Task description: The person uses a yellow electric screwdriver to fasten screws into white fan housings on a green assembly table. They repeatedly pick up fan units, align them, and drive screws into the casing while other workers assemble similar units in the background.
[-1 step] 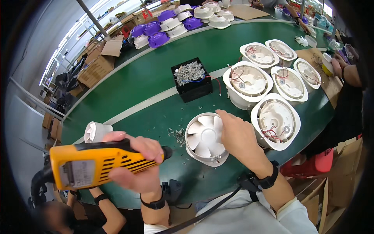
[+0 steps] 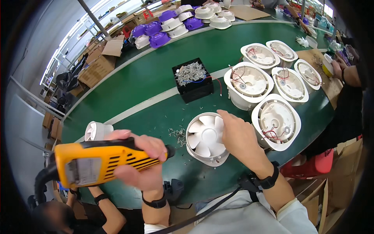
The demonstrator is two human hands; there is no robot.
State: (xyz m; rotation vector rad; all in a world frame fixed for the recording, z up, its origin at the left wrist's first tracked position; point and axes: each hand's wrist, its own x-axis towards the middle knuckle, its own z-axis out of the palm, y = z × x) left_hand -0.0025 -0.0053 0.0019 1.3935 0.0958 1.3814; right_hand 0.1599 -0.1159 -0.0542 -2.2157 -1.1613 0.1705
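My left hand (image 2: 140, 165) grips a yellow and black corded power tool (image 2: 130, 156), which looks like an electric screwdriver. Its black nose points right, at the near left of a white fan unit (image 2: 209, 135). That unit stands on the green table with its bladed face up. Fingers of my right hand (image 2: 241, 136) are closed on the right rim of its round housing; the fingertips are partly hidden. Small loose screws (image 2: 178, 136) lie scattered just left of the unit. Beyond it, a black box (image 2: 196, 93) is heaped with screws, and a red wire hangs over its side.
Several white housings (image 2: 276, 121) with red wires stand at the right. Another small fan unit (image 2: 93, 132) sits at the left. Purple and white covers (image 2: 159, 39) are piled across the green table (image 2: 128, 93). A co-worker (image 2: 103, 210) is at the lower left, another person's arm (image 2: 350, 74) far right.
The power tool and my left hand have shifted slightly to the right. My right hand stays on the fan unit.
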